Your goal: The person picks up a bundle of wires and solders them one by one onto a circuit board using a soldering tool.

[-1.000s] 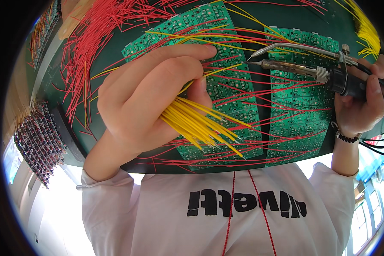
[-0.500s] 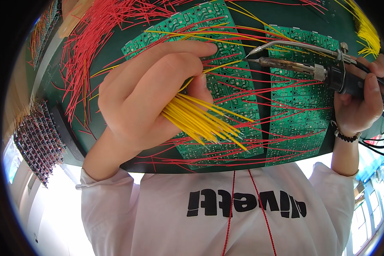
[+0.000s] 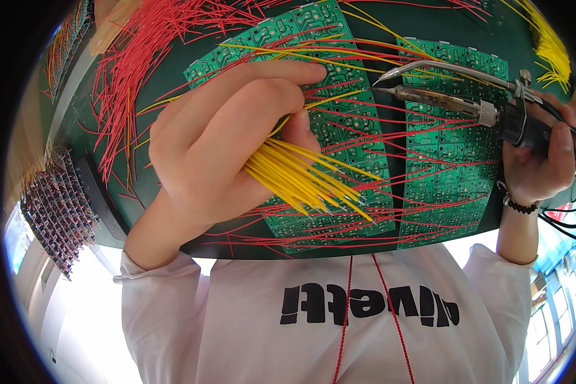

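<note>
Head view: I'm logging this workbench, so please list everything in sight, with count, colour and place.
Circuit boards: two large panels, green, side by side on the bench.
Bench top: one, dark green, under the boards.
Loose red wires: many, red, spread over the upper left and across the boards.
Yellow wire bundle: one bunch, yellow, in the left hand.
Yellow wires: a cluster, yellow, upper right corner.
Soldering iron: one, metal with black handle, in the right hand, tip over the boards.
Parts rack: one, dark, at the left edge.
Bracelet: one, dark beads, right wrist.
Shirt: one, white, bottom.
Left hand: fingers closed on the bundle.
Right hand: gripping the iron.
</note>
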Motion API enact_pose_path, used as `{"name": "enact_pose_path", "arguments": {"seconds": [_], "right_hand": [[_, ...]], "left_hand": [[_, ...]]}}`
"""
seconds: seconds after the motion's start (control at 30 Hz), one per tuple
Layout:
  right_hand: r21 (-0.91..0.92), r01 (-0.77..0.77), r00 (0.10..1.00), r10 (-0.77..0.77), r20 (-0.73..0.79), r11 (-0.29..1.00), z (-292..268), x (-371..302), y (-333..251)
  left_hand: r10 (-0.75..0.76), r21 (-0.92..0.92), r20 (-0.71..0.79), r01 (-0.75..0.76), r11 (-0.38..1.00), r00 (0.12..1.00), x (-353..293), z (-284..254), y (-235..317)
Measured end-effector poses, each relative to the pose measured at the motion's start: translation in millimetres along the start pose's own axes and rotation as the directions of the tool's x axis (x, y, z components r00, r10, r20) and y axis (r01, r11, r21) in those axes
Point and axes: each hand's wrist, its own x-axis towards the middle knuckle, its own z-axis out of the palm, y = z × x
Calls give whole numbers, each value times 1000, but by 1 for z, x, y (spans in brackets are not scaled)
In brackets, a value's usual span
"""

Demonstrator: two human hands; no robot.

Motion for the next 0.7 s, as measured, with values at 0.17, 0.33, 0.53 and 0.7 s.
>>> {"name": "enact_pose_path", "arguments": {"seconds": [0.17,0.33,0.53,0.7], "right_hand": [[24,-184,975,180,127,983,-3,33,-18],[421,-302,910,390,-138,855,13,8,-20],[512,-252,927,357,-116,821,19,1,-17],[506,-281,914,388,-117,815,27,56,-33]], "left_hand": [[46,-14,-20,-46,999,999,0,1,-3],[16,0,-4,-16,1000,1000,-1,0,-1],[-9,9,-3,9,1000,1000,-1,0,1],[-15,5,-9,15,1000,1000,-1,0,0]]}}
